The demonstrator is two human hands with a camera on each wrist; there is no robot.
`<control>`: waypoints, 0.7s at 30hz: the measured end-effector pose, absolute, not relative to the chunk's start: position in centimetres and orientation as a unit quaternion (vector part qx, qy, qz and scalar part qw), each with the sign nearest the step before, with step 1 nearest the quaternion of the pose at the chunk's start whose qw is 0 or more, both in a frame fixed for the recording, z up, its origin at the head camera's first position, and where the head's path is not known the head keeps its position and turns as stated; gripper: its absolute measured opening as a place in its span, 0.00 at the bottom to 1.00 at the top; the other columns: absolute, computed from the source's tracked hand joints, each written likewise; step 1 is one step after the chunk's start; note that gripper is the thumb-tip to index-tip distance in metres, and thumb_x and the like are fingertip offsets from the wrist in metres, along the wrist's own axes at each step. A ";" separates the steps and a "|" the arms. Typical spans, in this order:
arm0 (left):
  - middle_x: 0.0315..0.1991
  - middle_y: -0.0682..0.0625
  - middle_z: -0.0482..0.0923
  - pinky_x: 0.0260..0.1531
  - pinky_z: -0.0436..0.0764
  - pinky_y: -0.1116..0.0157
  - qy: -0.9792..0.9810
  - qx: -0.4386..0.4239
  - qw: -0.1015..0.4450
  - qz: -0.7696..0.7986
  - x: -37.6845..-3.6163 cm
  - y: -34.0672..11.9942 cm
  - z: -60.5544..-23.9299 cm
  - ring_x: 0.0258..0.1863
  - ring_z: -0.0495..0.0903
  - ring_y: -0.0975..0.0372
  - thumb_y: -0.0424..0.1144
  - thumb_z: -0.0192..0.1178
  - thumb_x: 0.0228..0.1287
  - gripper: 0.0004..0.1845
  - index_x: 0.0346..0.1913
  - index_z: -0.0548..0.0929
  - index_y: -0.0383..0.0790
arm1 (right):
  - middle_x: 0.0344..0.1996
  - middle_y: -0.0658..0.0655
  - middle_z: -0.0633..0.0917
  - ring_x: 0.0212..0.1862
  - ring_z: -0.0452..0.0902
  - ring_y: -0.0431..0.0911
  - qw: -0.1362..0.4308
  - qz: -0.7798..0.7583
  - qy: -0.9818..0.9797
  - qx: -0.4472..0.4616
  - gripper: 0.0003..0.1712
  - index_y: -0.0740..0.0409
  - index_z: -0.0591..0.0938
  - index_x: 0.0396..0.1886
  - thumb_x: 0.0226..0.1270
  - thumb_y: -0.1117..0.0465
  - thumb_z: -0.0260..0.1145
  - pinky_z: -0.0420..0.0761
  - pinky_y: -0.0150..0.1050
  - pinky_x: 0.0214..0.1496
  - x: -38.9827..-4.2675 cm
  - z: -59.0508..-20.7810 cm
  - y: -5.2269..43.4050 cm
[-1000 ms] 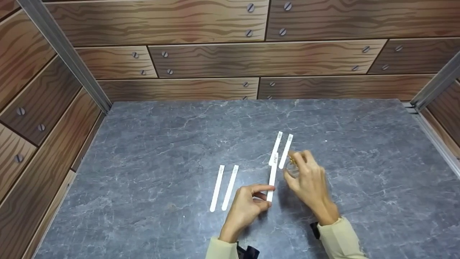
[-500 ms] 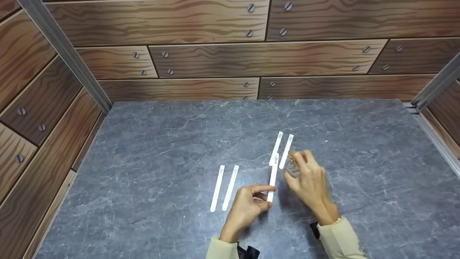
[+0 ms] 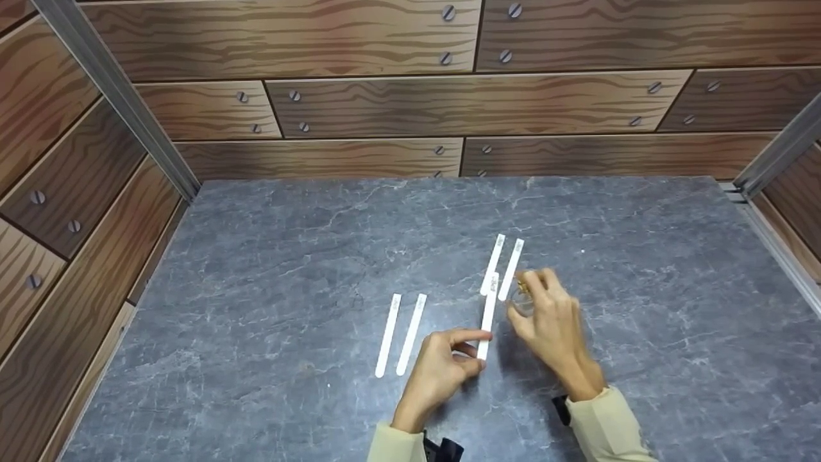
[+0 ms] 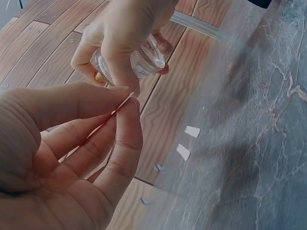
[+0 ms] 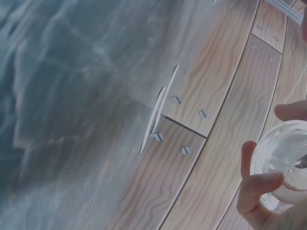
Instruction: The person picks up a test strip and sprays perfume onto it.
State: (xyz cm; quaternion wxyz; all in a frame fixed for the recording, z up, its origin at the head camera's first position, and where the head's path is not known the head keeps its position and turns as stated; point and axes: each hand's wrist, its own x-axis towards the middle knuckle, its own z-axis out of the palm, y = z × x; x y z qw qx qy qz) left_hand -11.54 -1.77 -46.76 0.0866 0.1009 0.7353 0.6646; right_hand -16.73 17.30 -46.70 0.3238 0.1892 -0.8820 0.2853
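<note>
My left hand (image 3: pixel 437 367) pinches the near end of a white paper test strip (image 3: pixel 489 311) with small print at its far end. In the left wrist view that strip (image 4: pixel 113 112) shows edge-on between thumb and fingers. My right hand (image 3: pixel 553 324) grips a small clear ribbed bottle (image 4: pixel 144 62) with a gold-coloured part, just right of the strip. Fingers hide most of the bottle from the head; the right wrist view shows its round clear glass (image 5: pixel 276 158). Beyond the hands lie two more strips (image 3: pixel 494 256), partly overlapped by the held one.
Two matching strips (image 3: pixel 388 337) lie side by side to the left of my left hand, on the grey marbled table (image 3: pixel 256 269). Wood-patterned walls (image 3: pixel 359 109) with metal corner posts (image 3: pixel 122 102) enclose the table at the back and sides.
</note>
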 end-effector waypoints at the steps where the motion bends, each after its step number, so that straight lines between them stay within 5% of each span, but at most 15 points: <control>1: 0.45 0.45 0.86 0.30 0.82 0.72 0.736 0.101 0.086 0.664 -11.5 -1.8 -46.7 0.31 0.84 0.64 0.16 0.62 0.49 0.23 0.51 0.87 0.29 | 0.32 0.62 0.78 0.20 0.74 0.52 0.322 0.284 -0.883 0.188 0.23 0.67 0.79 0.41 0.41 0.75 0.74 0.78 0.44 0.16 -16.7 -46.7 17.3; 8: 0.47 0.42 0.86 0.32 0.84 0.70 0.727 0.106 0.079 0.674 -11.5 -1.7 -46.9 0.34 0.85 0.58 0.15 0.63 0.48 0.23 0.51 0.87 0.28 | 0.32 0.62 0.79 0.19 0.74 0.50 0.330 0.280 -0.881 0.191 0.26 0.66 0.79 0.44 0.40 0.76 0.76 0.77 0.42 0.15 -16.7 -46.5 17.1; 21: 0.48 0.43 0.85 0.31 0.83 0.71 0.719 0.099 0.094 0.681 -11.5 -1.7 -46.8 0.33 0.83 0.63 0.15 0.62 0.48 0.24 0.52 0.86 0.26 | 0.31 0.62 0.79 0.19 0.75 0.50 0.336 0.287 -0.876 0.195 0.28 0.66 0.80 0.45 0.38 0.77 0.76 0.77 0.41 0.15 -16.5 -46.5 17.4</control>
